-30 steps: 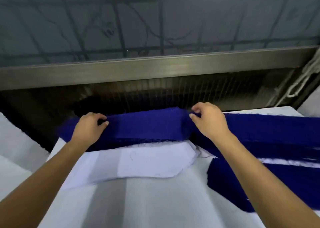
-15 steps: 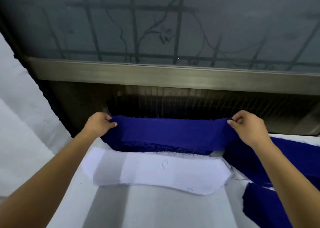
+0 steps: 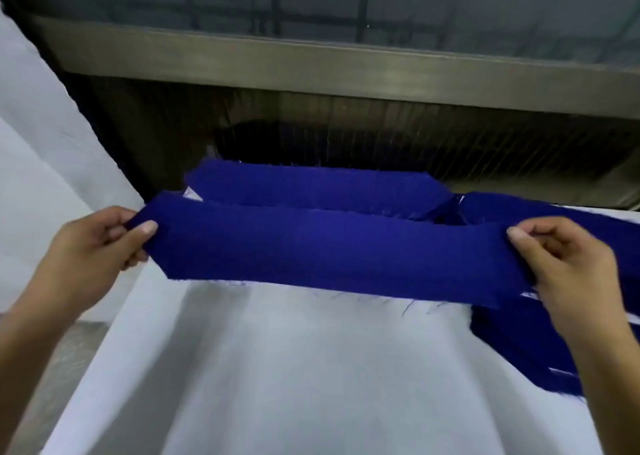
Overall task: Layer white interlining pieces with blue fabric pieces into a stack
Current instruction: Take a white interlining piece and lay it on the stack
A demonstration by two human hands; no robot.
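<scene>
A long blue fabric piece is stretched flat between both hands above the white table cover. My left hand pinches its left end with thumb on top. My right hand pinches its right end. Behind it lies a stack topped with blue fabric, with a white interlining corner peeking out at its left. The white interlining piece that lay in front is hidden under the held fabric.
More blue fabric pieces are piled at the right with white slivers between them. A metal frame and a dark slatted opening run along the back. White cloth hangs at the left.
Both hands have lifted the blue piece off the rear stack and drawn it toward me, over the white interlining piece. The camera has tilted down and closer.
</scene>
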